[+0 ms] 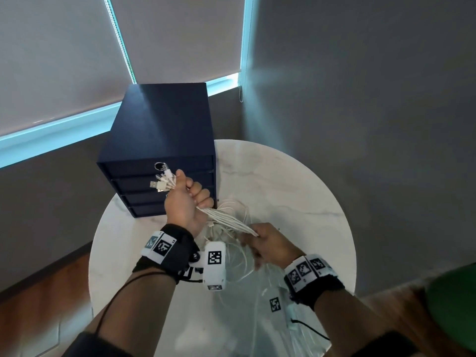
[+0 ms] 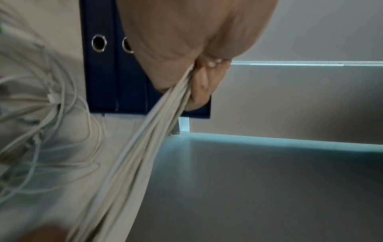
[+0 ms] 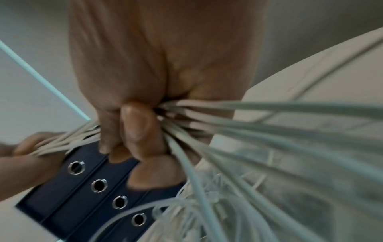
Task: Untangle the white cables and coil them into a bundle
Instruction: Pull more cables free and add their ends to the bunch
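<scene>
Left hand: fisted around the white cables, plug ends sticking out upper left.
Right hand: clenched on the same strands, lower right.
Cables: taut between fists; loose loops on the marble table.

white cables: smooth plastic | table: glossy marble | drawer box: matt
</scene>
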A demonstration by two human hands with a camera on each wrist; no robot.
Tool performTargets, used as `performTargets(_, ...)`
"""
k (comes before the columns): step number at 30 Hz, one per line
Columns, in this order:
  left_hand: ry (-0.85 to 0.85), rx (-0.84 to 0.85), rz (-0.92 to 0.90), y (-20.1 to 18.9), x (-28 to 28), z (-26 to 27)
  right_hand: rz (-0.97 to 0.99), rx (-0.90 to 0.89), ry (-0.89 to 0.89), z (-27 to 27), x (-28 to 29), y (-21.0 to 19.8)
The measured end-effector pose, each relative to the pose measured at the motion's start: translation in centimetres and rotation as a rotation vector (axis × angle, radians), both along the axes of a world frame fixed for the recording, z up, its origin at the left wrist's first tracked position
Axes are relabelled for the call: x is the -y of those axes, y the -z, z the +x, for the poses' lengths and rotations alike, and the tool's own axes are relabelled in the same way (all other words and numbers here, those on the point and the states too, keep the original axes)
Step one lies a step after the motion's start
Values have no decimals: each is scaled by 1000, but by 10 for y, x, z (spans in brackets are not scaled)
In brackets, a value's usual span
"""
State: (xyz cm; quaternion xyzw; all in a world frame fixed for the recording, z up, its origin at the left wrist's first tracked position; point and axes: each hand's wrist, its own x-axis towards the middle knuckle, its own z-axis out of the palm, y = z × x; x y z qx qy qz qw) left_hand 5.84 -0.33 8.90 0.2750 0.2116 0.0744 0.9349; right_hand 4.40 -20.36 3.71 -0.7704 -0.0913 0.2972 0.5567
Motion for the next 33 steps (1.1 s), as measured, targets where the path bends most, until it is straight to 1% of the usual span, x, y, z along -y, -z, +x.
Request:
performTargets(1,-13,-3,10,0,-5,0,-24,-11,6,2,10,3)
performTargets(7,-49,-31,28,2,-20,1,-263,78,41,18,69,12)
performTargets(13,-29,-79,98,14,-24,-1,-416,46,28,30,122,14)
performTargets(16,-28,-104,116,16,-30,-2,-437,32,27,36,147,17)
performTargets(18,-22,-108,113,18,-31,-3,-426,53,41,39,153,16)
performTargets(21,-15,-91,108,17,-27,-4,-515,173,-20,41,143,15)
performTargets(23,-9,-82,119,17,-23,-2,-610,325,-33,41,132,15)
performTargets(25,-5,-79,122,18,-21,-1,-687,491,51,43,125,13)
performTargets(26,-5,-82,122,19,-20,-1,-712,527,123,45,126,8)
performTargets(28,-15,-87,120,19,-22,-1,-753,503,236,49,135,1)
performTargets(30,-33,-90,113,18,-26,-1,-778,391,273,51,151,2)
performTargets(33,-43,-82,104,16,-28,0,-744,197,328,49,171,10)
